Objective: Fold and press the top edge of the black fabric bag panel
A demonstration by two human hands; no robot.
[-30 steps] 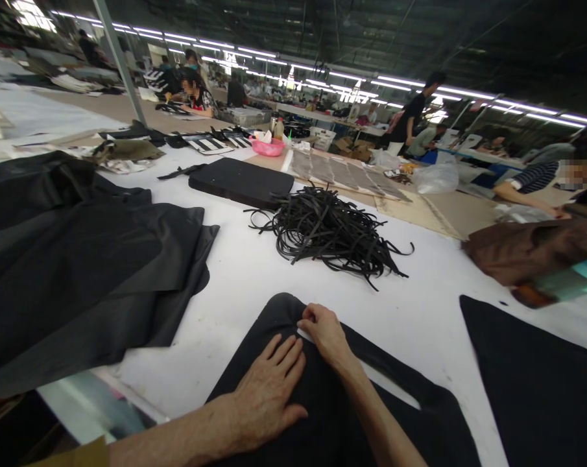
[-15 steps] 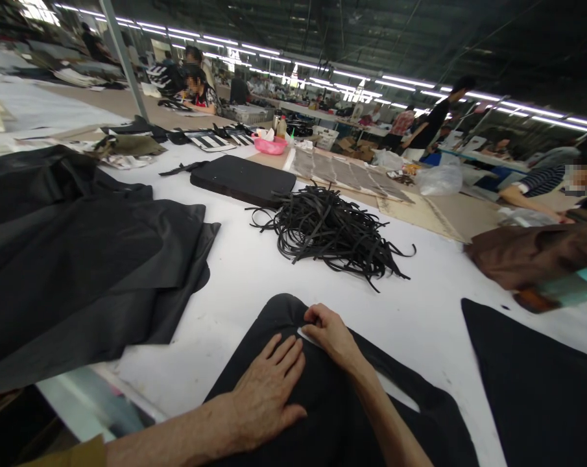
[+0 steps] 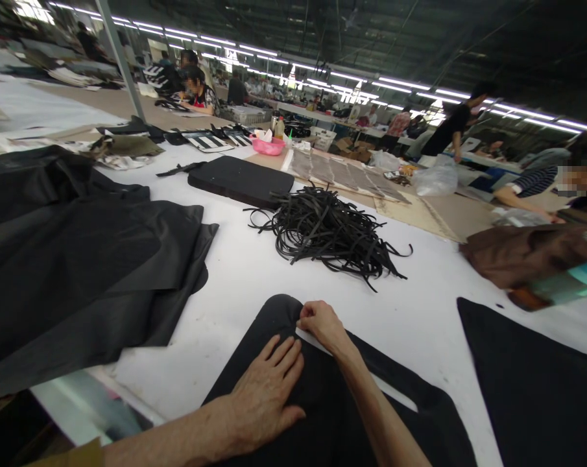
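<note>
A black sheet-material panel [image 3: 244, 370] with a rounded corner lies on the white table in front of me. My left hand [image 3: 268, 395] rests flat on it, fingers stretched out. Close beyond those fingertips, my right hand [image 3: 320, 324] has its fingers pinched together at the panel's edge near the rounded corner. A long narrow white band [image 3: 395, 394] runs along the panel, partly under my right forearm; whether it is a slot or a strip I cannot tell. The fingertips of the right hand are partly hidden.
A tangled heap of black strips [image 3: 332, 230] lies beyond the panel, beside a black padded block [image 3: 239, 178]. Large black sheets [image 3: 79, 259] cover the left. Another black piece [image 3: 531, 376], brown material [image 3: 527, 253] and a bottle [image 3: 565, 285] are at right. Several people work further back.
My right hand's pinched fingers have shifted slightly left along the panel, baring more of the white band. My left hand stays flat in place. A standing person in the background has changed posture.
</note>
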